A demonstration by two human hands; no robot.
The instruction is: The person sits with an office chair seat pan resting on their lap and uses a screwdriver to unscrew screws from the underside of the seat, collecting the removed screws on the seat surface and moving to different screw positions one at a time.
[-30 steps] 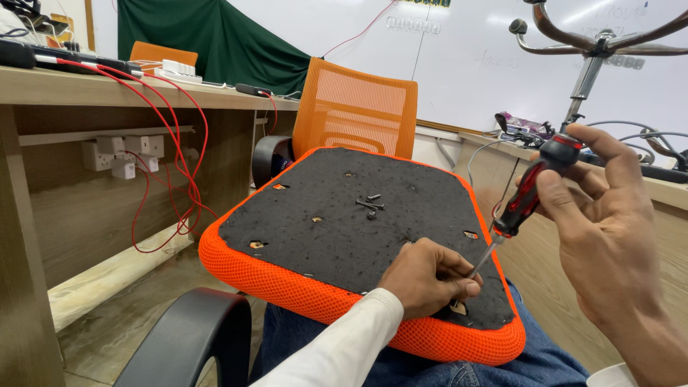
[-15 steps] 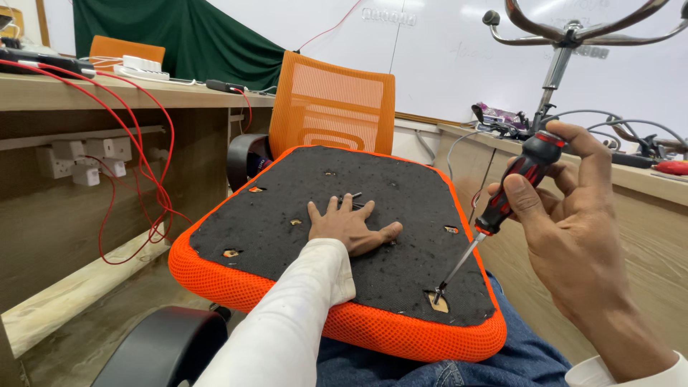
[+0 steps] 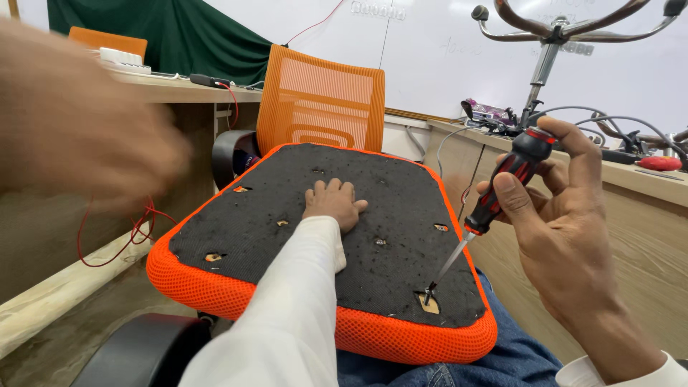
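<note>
An upturned office-chair seat pan with a black felt-covered underside and an orange mesh rim (image 3: 315, 326) is held across the lap of a person in blue jeans, tilted slightly away from the camera. The left hand (image 3: 334, 203), in a white sleeve, is laid palm-down near the middle of the black face, the fingers loosely together; whether anything is pinched beneath them cannot be told. The right hand (image 3: 566, 229) is closed around a red-and-black-handled screwdriver with a thin steel shaft (image 3: 502, 190), the thumb laid along the grip. The tip is set into a cut-out mounting hole at the near right corner (image 3: 428, 302), and a screw head seems to sit there, though it is too small to confirm. Several other cut-out holes (image 3: 213, 256) are listed across the pan — none is seen bearing a bracket or mechanism, so the fastening work is judged to be at an early or middle stage, with one hole in hand and the others left. Behind the seat, an orange mesh chair backrest (image 3: 319, 100) is stood upright. A chrome chair base turned legs-up (image 3: 555, 32) is rested on the wooden bench at right. A large blurred shape (image 3: 79, 115) — apparently another hand near the lens — is recorded at upper left.
</note>
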